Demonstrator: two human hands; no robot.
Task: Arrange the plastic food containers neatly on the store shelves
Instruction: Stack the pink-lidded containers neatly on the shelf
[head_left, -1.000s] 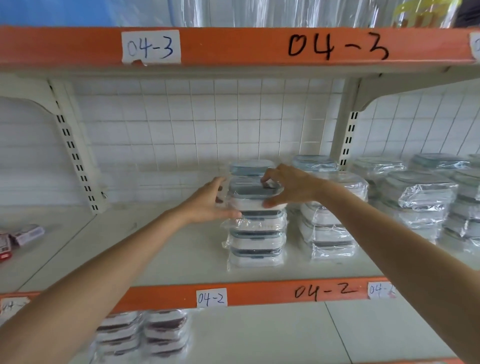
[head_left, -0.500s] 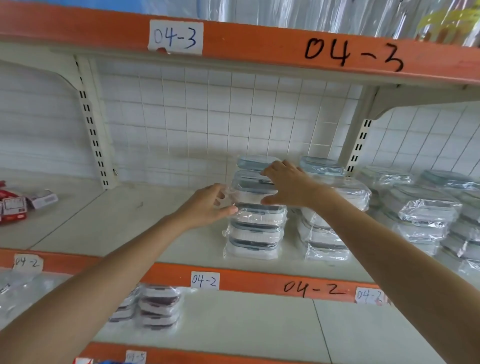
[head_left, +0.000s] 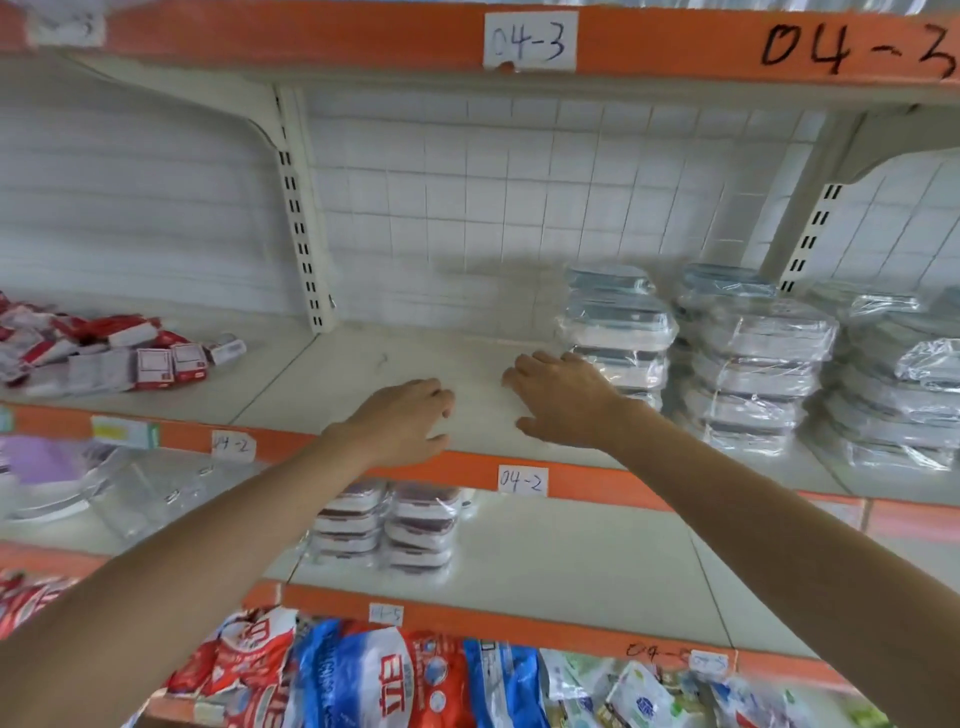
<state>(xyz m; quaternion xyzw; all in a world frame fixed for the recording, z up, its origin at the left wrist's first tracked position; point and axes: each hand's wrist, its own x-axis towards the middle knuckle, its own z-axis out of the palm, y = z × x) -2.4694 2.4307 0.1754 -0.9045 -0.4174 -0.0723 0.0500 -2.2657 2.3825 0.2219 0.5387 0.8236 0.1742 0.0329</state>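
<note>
Plastic-wrapped food containers with grey-blue lids stand in stacks on the white 04-2 shelf (head_left: 363, 374). The leftmost stack (head_left: 618, 338) rises just right of my right hand (head_left: 563, 402), which hovers over the shelf with relaxed fingers and holds nothing. My left hand (head_left: 405, 421) hangs over the shelf's orange front edge, fingers loosely spread, also holding nothing. More stacks (head_left: 753, 364) continue to the right. On the shelf below sit two short stacks of containers with dark red lids (head_left: 389, 525).
Red and white small packets (head_left: 130, 353) lie heaped on the left bay. A slotted upright (head_left: 304, 223) divides the bays. Clear plastic bags (head_left: 130, 488) lie lower left. Colourful bags (head_left: 374, 675) fill the bottom shelf.
Both hands let go of the top container on the leftmost stack and drew back leftward toward the shelf's front. The view swung left and down.
</note>
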